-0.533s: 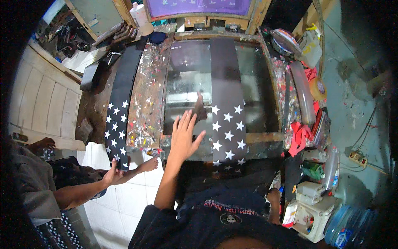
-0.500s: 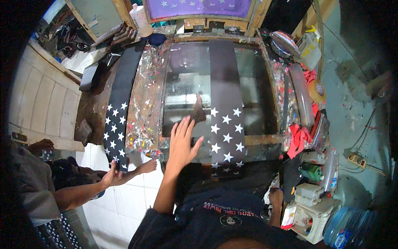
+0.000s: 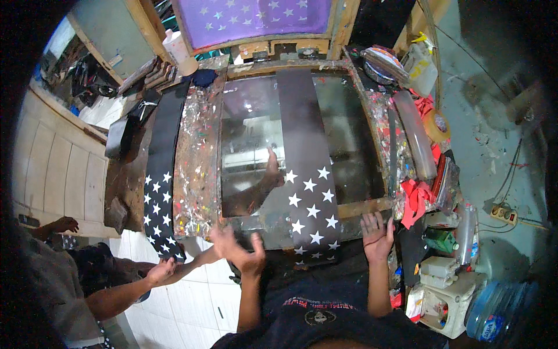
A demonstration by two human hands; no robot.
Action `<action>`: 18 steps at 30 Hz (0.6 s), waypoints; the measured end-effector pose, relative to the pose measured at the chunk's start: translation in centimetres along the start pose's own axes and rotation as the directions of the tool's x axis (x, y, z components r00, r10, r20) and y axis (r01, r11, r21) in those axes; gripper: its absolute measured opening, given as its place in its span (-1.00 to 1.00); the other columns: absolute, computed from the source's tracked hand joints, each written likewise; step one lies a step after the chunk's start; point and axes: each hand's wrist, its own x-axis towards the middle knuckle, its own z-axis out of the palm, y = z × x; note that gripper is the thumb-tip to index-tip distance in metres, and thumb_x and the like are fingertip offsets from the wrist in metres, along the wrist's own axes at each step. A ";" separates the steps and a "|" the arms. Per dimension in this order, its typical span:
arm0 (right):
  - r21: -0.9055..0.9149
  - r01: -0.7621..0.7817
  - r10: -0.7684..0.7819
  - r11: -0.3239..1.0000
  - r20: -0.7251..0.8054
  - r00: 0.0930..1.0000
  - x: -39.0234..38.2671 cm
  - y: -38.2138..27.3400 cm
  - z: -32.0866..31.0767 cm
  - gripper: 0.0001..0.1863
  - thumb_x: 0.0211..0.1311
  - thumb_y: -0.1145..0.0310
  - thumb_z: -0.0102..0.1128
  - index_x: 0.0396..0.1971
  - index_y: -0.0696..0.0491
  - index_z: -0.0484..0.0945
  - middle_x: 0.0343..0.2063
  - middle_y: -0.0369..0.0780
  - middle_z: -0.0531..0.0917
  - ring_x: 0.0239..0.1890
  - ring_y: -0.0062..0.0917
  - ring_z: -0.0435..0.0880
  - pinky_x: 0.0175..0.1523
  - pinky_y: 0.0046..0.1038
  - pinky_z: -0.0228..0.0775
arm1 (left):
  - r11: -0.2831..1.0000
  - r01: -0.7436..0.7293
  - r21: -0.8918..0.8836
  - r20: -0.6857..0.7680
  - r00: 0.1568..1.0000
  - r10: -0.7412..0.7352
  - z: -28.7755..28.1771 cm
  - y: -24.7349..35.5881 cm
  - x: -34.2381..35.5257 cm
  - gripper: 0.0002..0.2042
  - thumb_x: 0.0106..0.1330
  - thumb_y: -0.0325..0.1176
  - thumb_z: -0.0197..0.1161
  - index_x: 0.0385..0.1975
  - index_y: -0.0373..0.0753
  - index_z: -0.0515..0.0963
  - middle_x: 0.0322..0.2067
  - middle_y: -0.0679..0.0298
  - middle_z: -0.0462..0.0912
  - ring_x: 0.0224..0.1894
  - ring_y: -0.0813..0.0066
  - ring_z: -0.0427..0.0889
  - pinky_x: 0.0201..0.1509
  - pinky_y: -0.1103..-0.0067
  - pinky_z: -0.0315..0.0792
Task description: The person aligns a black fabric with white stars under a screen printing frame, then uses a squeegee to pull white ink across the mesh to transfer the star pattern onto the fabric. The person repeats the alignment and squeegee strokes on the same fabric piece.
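Note:
A dark fabric strip printed with white stars (image 3: pixel 311 192) lies lengthwise across a glass-topped frame (image 3: pixel 250 134), its starred end hanging over the near edge. My left hand (image 3: pixel 241 253) is left of the strip at the frame's near edge, slightly blurred, thumb apart from the fingers and holding nothing. Right of the strip, my right hand (image 3: pixel 378 235) is raised palm up by the near right corner, fingers spread and nothing in it. Both hands are apart from the fabric. A second black starred strip (image 3: pixel 158 203) lies on the board to the left.
At the left, a co-worker's hand (image 3: pixel 161 272) holds the second strip's near end. A purple star-patterned screen (image 3: pixel 250 20) stands tilted up behind the glass. Tape (image 3: pixel 437 126), red cloth (image 3: pixel 415 200) and a clear roll (image 3: pixel 414 134) line the right edge. A stool (image 3: pixel 442 314) stands below.
My left hand has drawn back from over the glass to the near edge. My right hand has come into view at the right. The view has shifted somewhat.

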 end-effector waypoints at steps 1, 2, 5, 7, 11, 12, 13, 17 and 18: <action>0.073 -0.004 0.006 0.997 -0.016 1.000 0.5 -0.4 -0.4 -0.20 0.38 -0.19 0.01 0.34 0.19 0.23 0.30 -0.02 0.37 0.36 -0.22 0.33 0.43 -0.17 0.19 | 0.959 0.125 -0.255 -0.246 0.951 -0.189 0.8 0.1 0.0 -0.39 0.19 -0.28 0.36 0.21 -0.38 0.32 0.31 -0.20 0.22 0.36 -0.04 0.26 0.42 0.08 0.04; 0.151 -0.017 0.022 0.988 -0.029 0.999 0.9 -0.3 -0.2 -0.18 0.36 -0.19 0.04 0.34 0.18 0.23 0.29 -0.03 0.39 0.36 -0.22 0.33 0.45 -0.16 0.15 | 0.782 0.385 -0.491 -0.215 0.816 -0.536 1.0 -0.7 -0.4 -0.42 0.24 -0.24 0.34 0.20 -0.37 0.33 0.29 -0.14 0.26 0.34 0.03 0.28 0.41 0.12 0.08; 0.235 -0.006 0.006 0.972 0.001 1.000 1.2 -0.3 1.0 -0.31 0.34 -0.21 0.01 0.13 0.13 0.46 0.01 -0.16 0.57 0.16 -0.30 0.45 0.32 -0.19 0.24 | 0.130 0.491 -0.861 0.150 0.489 -0.859 1.5 -3.6 -1.4 -0.45 0.34 -0.11 0.26 0.19 -0.34 0.33 0.25 0.00 0.35 0.28 0.16 0.35 0.39 0.26 0.18; 0.249 0.006 -0.014 0.969 0.032 0.999 1.8 -0.5 1.1 -0.29 0.32 -0.24 0.00 0.14 0.11 0.46 0.01 -0.18 0.57 0.13 -0.31 0.47 0.25 -0.20 0.28 | -0.171 0.402 -0.900 0.356 0.447 -0.821 1.6 -4.8 -1.2 -0.45 0.36 -0.04 0.20 0.18 -0.32 0.34 0.23 0.06 0.39 0.24 0.19 0.40 0.38 0.30 0.22; 0.276 0.035 -0.079 0.960 0.148 0.986 2.4 -0.4 0.9 -0.24 0.23 -0.28 0.03 0.17 0.08 0.44 0.15 -0.12 0.52 0.23 -0.28 0.44 0.26 -0.23 0.25 | -0.529 0.291 -0.797 0.597 0.512 -0.618 2.4 -2.6 0.8 -0.35 0.28 0.11 0.16 0.18 -0.32 0.36 0.23 -0.06 0.39 0.30 0.02 0.38 0.45 0.11 0.15; 0.296 0.029 -0.077 0.955 0.151 0.985 2.3 -0.3 1.8 -0.23 0.22 -0.27 0.04 0.19 0.09 0.43 0.17 -0.10 0.50 0.26 -0.27 0.42 0.29 -0.21 0.23 | -0.611 0.247 -0.752 0.632 0.534 -0.562 2.5 -2.1 1.0 -0.30 0.25 0.14 0.17 0.20 -0.33 0.34 0.23 -0.12 0.37 0.32 -0.03 0.35 0.47 0.07 0.10; 0.315 0.022 -0.074 0.949 0.155 0.985 2.1 -0.2 2.7 -0.22 0.21 -0.26 0.05 0.20 0.10 0.41 0.19 -0.08 0.48 0.28 -0.25 0.40 0.32 -0.20 0.21 | -0.687 0.205 -0.697 0.660 0.559 -0.502 2.6 -1.9 1.2 -0.26 0.23 0.16 0.18 0.22 -0.35 0.32 0.24 -0.17 0.35 0.35 -0.09 0.32 0.49 0.02 0.06; 0.393 0.064 -0.123 0.917 0.128 0.984 2.4 0.1 3.5 -0.15 0.16 -0.24 0.11 0.25 0.15 0.35 0.22 -0.01 0.44 0.32 -0.18 0.37 0.44 -0.12 0.11 | -0.736 0.181 -0.652 0.616 0.693 -0.375 3.6 -2.2 1.5 -0.14 0.17 0.24 0.15 0.26 -0.42 0.25 0.23 -0.26 0.32 0.38 -0.20 0.23 0.54 -0.01 -0.08; 0.372 0.076 -0.122 0.925 0.103 0.987 2.5 0.3 3.4 -0.20 0.17 -0.25 0.08 0.22 0.09 0.39 0.18 -0.05 0.48 0.24 -0.20 0.43 0.33 -0.16 0.20 | -0.736 0.192 -0.649 0.624 0.688 -0.371 3.7 -1.8 1.7 -0.15 0.17 0.24 0.14 0.25 -0.43 0.26 0.22 -0.24 0.34 0.38 -0.19 0.24 0.54 -0.01 -0.08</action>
